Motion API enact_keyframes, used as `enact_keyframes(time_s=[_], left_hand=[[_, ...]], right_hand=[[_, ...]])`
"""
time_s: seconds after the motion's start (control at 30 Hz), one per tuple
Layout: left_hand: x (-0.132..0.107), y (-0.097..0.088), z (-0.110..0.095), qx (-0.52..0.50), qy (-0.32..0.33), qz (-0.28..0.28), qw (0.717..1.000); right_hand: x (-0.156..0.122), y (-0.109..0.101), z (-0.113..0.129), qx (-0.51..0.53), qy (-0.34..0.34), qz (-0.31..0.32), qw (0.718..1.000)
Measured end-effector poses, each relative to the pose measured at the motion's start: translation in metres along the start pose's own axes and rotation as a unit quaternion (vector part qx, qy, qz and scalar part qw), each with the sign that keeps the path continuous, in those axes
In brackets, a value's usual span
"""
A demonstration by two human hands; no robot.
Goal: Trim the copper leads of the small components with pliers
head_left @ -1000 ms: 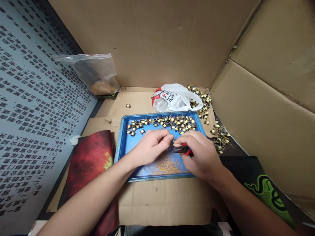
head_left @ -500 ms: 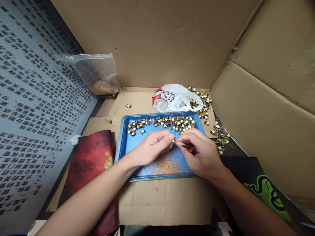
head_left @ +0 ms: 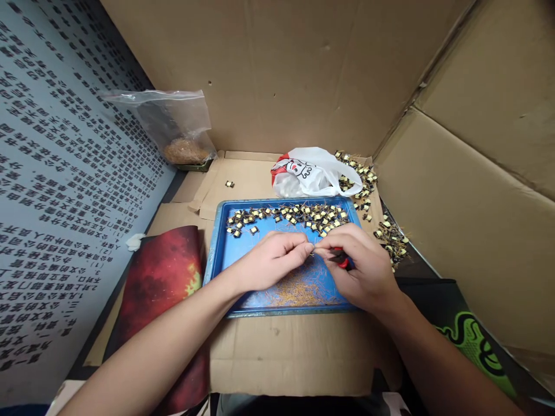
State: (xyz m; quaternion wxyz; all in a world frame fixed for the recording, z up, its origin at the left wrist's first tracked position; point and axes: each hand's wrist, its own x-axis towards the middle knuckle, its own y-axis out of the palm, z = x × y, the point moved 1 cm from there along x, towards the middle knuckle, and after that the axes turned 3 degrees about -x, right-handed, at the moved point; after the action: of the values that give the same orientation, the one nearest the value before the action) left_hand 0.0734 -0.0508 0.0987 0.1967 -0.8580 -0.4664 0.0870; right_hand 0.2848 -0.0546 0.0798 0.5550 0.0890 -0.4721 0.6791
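Above the blue tray (head_left: 237,253), my left hand (head_left: 275,261) pinches a small wire-leaded coil between thumb and forefinger; the fingertips hide nearly all of it. My right hand (head_left: 366,268) meets it there, thumb and forefinger pressed together at the coil's thin wires. In that same right hand rests a pair of red-handled cutters (head_left: 343,262), dark jaws pointing left and handles mostly covered by the palm. Along the tray's far side lie many black-and-yellow coils (head_left: 314,216) with copper leads. Loose wire clippings (head_left: 299,292) cover the tray floor below my hands.
Behind the tray sits a white plastic bag (head_left: 318,173), with more coils (head_left: 392,240) heaped to the right. A zip bag of copper-coloured scraps (head_left: 186,151) stands back left. A red mat (head_left: 158,283) lies left, a black-and-green mat (head_left: 466,329) right. Cardboard walls (head_left: 277,75) enclose the back.
My right fingertips have closed in against my left ones, and the cutters' jaws have drawn back slightly from the coil. The whole view has shifted a little.
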Motion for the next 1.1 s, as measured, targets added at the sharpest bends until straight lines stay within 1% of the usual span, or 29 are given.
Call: enact_keyframes(time_s=[0.03,0.1,0.13,0.2,0.27,0.33,0.5,0.6,0.7,0.77,1.0,1.1], left_hand=[[0.000,0.000,0.000,-0.003,0.004,-0.007,1.000],[-0.001,0.001,0.000,-0.020,0.010,-0.025,0.999],[-0.001,0.001,0.000,-0.033,0.012,-0.033,0.999],[-0.002,0.001,-0.001,-0.058,0.015,-0.042,0.997],[-0.003,0.001,0.000,-0.067,0.020,-0.044,0.997],[-0.003,0.001,0.001,-0.068,0.029,-0.041,0.996],[-0.002,0.000,0.000,-0.092,0.045,-0.024,0.994],[-0.002,0.000,-0.002,-0.106,0.045,-0.015,0.993],[-0.002,-0.001,-0.003,-0.114,0.040,-0.010,0.993],[-0.002,-0.002,-0.004,-0.112,0.035,-0.009,0.993],[-0.003,-0.002,-0.001,-0.097,0.016,0.001,0.995],[-0.003,-0.001,0.000,-0.101,0.004,0.001,0.995]], right_hand=[[0.001,0.001,0.001,0.016,0.033,-0.018,0.999],[0.003,0.001,0.001,0.059,0.119,-0.041,0.990],[0.004,0.002,0.001,0.087,0.160,-0.037,0.983],[0.006,0.004,0.001,0.152,0.217,0.002,0.964],[0.007,0.006,0.001,0.223,0.248,0.048,0.942],[0.007,0.008,0.000,0.287,0.278,0.079,0.913],[0.003,0.013,-0.003,0.406,0.363,0.112,0.831],[0.001,0.013,-0.004,0.441,0.384,0.121,0.802],[0.002,0.012,-0.004,0.459,0.394,0.126,0.786],[0.003,0.011,-0.003,0.461,0.398,0.130,0.782],[0.005,0.009,-0.003,0.438,0.405,0.147,0.789],[0.004,0.009,-0.003,0.437,0.404,0.144,0.790]])
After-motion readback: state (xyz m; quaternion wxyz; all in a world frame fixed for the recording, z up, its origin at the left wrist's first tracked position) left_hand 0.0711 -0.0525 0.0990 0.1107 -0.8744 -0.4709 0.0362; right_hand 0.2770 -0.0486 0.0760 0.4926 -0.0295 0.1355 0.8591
